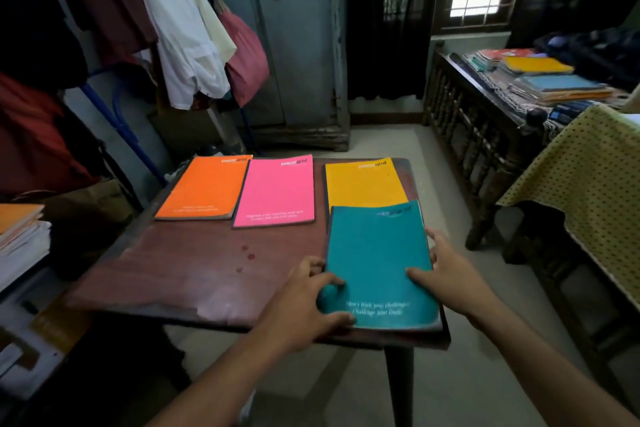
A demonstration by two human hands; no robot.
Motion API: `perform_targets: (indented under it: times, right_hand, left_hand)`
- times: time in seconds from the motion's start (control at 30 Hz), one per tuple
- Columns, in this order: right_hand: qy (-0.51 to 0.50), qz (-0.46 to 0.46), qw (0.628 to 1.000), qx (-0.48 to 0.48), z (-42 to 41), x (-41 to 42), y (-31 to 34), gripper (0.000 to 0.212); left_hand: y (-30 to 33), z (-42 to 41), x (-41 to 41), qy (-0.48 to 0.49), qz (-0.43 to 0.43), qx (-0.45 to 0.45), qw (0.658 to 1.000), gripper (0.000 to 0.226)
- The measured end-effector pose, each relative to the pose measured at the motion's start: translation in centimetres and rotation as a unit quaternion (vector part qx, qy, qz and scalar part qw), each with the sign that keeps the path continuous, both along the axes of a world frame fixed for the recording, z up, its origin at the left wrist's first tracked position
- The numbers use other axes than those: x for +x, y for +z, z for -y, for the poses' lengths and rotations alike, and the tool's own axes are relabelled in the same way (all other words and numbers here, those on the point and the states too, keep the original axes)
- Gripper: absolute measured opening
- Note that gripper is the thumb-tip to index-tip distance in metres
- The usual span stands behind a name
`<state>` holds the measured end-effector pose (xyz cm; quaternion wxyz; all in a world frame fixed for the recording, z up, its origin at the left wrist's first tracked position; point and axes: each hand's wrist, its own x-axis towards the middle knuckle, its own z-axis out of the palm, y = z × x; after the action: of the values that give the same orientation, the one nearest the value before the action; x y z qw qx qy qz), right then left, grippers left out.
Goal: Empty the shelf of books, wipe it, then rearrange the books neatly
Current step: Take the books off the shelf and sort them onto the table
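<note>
A teal notebook [377, 263], overlapping the yellow notebook [363, 184] on the wooden table [194, 270], is gripped at its edges by the left hand [304, 302] and right hand [450, 274].

bare table [194, 263] left of the teal book [377, 263]; orange book [204, 187], pink book [275, 191], yellow book [363, 184] crowd its far edge.

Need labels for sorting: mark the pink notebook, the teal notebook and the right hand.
pink notebook [275, 191], head view, middle of cover.
teal notebook [377, 253], head view, bare cover centre.
right hand [450, 276], head view, back of hand.
</note>
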<state>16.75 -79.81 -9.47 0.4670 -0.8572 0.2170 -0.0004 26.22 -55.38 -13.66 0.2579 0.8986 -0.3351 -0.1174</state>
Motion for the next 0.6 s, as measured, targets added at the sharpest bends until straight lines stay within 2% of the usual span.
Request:
perform_targets:
  times: [0.1,0.2,0.23,0.3,0.4,0.43,0.5,0.6]
  right_hand:
    - [0.052,-0.056,0.995,-0.070,-1.3,-3.6,-0.5,0.065]
    - [0.079,-0.133,0.956,-0.251,-1.8,-4.5,-0.6,0.058]
    - [0.080,-0.133,0.940,-0.304,-1.8,-4.4,-0.6,0.058]
    - [0.096,-0.074,0.923,-0.365,-1.9,-3.4,-0.5,0.057]
    - [0.159,0.041,0.898,-0.409,-1.7,1.1,-0.6,0.058]
    - [0.188,0.040,0.891,-0.411,-1.6,3.1,-0.9,0.059]
    - [0.232,-0.026,0.882,-0.408,-1.5,6.6,-2.1,0.063]
    - [0.225,-0.065,0.888,-0.395,-1.5,9.5,-4.1,0.066]
  left_hand:
    - [0.0,-2.4,-3.2,-0.033,0.053,0.033,0.998,0.067]
    - [0.0,-3.3,-5.0,-0.061,0.101,0.067,0.991,0.078]
    - [0.0,-3.5,-5.3,-0.071,0.111,0.076,0.988,0.081]
    - [-0.1,-3.9,-5.5,-0.085,0.136,0.078,0.984,0.084]
    - [0.0,-4.2,-5.6,-0.091,0.150,0.079,0.981,0.090]
    - [0.0,-4.2,-5.5,-0.094,0.153,0.083,0.980,0.091]
    - [0.1,-4.2,-5.3,-0.098,0.155,0.096,0.978,0.092]
    - [-0.1,-4.4,-4.3,-0.089,0.132,0.124,0.979,0.092]
